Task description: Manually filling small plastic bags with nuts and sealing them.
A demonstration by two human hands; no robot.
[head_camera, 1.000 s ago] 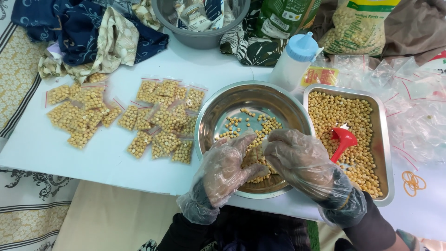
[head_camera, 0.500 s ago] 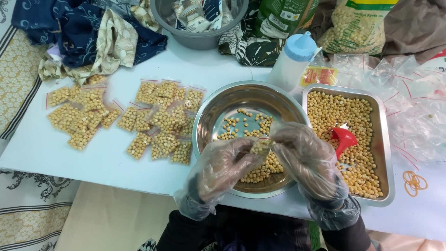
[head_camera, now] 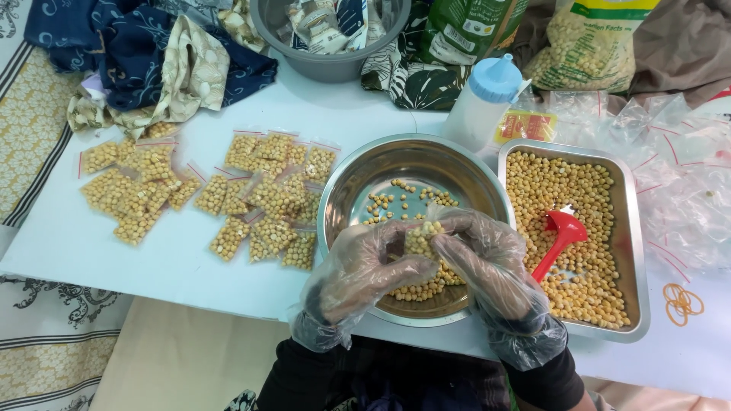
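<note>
Both my hands wear clear plastic gloves and meet over the near rim of a round steel bowl (head_camera: pixel 358 183). My left hand (head_camera: pixel 358 275) and my right hand (head_camera: pixel 495 266) pinch a small clear bag of yellow chickpeas (head_camera: pixel 423 237) between them. Loose chickpeas (head_camera: pixel 396 199) lie on the bowl's bottom. Right of the bowl stands a rectangular steel tray (head_camera: pixel 638 251) full of chickpeas, with a red scoop (head_camera: pixel 562 237) lying in it.
Several filled small bags (head_camera: pixel 266 198) lie in two heaps (head_camera: pixel 137 186) on the white table's left half. A white squeeze bottle with a blue cap (head_camera: pixel 484 103), a grey basin (head_camera: pixel 320 46), crumpled cloth (head_camera: pixel 152 61), empty clear bags (head_camera: pixel 685 167) and rubber bands (head_camera: pixel 681 301) surround the work.
My hands rose from the chickpeas in the bowl and came together, now holding a small filled bag above the bowl's near edge.
</note>
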